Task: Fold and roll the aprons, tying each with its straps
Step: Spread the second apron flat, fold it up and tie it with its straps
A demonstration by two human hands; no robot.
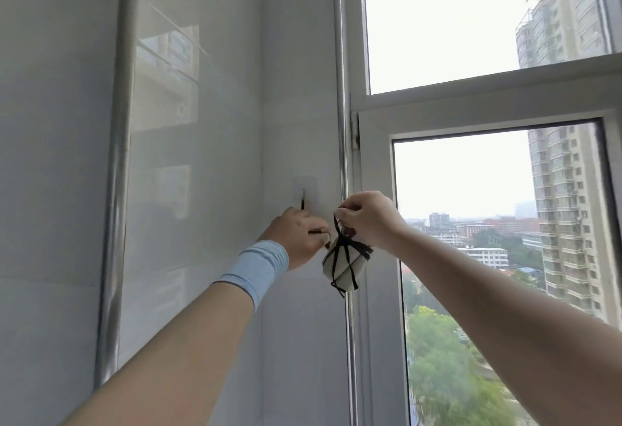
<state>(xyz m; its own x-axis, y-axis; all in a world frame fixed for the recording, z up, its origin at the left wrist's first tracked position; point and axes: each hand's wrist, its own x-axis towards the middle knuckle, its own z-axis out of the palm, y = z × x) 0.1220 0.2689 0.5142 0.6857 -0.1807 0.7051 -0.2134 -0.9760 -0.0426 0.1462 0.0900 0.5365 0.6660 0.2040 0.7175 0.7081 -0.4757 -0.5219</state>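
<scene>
Right hand [367,220] pinches the black straps [340,235] so the rolled apron [341,265] dangles; left hand [299,237], fingers curled, seems to pinch a strap beside the wall hook [303,205], probably to hang it

Legible text, labels, brands, numbers: none.
Low buildings [484,253] far off through the window: any signs too small and blurred to read.
</scene>
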